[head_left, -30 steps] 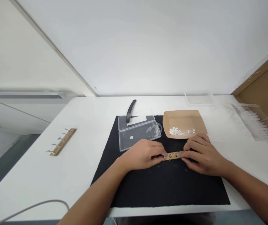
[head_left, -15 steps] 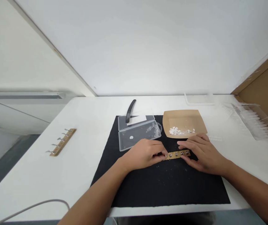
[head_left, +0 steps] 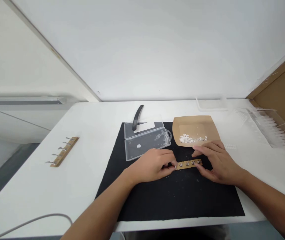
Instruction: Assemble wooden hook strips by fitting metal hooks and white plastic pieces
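Note:
A narrow wooden strip [head_left: 190,164] with several round metal pieces in a row lies on the black mat [head_left: 182,203]. My left hand [head_left: 154,165] is closed, thumb and index finger pinching the strip's left end. My right hand [head_left: 216,163] is at the other end, thumb at the strip's right edge and fingers apart above it. Behind my hands, an open clear plastic case [head_left: 146,145] holds clear slivers and a white disc. A brown card tray [head_left: 197,120] with small white pieces [head_left: 186,138] stands to its right.
A dark curved nail file [head_left: 137,117] and a white card [head_left: 144,127] lie on the case lid. At left on the white table [head_left: 87,133] is a wooden strip with upright metal pegs [head_left: 65,151]. Clear plastic packs [head_left: 269,130] lie at right; a cable [head_left: 37,218] crosses front left.
My right index finger has drawn back slightly to the right, and its thumb has shifted to the strip's right end. My left hand keeps its pinch. The view has shifted slightly.

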The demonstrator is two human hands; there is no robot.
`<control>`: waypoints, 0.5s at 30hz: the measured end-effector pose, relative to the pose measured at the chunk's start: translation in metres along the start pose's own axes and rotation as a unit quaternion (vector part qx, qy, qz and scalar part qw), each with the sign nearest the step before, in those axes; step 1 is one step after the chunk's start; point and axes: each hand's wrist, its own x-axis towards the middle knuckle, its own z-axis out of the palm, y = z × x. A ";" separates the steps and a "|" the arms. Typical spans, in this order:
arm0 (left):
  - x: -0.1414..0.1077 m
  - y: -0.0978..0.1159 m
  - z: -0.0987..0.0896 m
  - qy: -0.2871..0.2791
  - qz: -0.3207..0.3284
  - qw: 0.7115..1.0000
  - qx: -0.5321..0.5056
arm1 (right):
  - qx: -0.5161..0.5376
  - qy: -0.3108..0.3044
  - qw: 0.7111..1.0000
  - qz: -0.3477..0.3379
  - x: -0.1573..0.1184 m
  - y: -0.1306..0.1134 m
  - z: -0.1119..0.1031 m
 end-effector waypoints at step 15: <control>-0.003 -0.004 0.002 -0.010 -0.019 0.999 0.038 | -0.218 0.261 0.925 0.170 -0.008 0.039 -0.041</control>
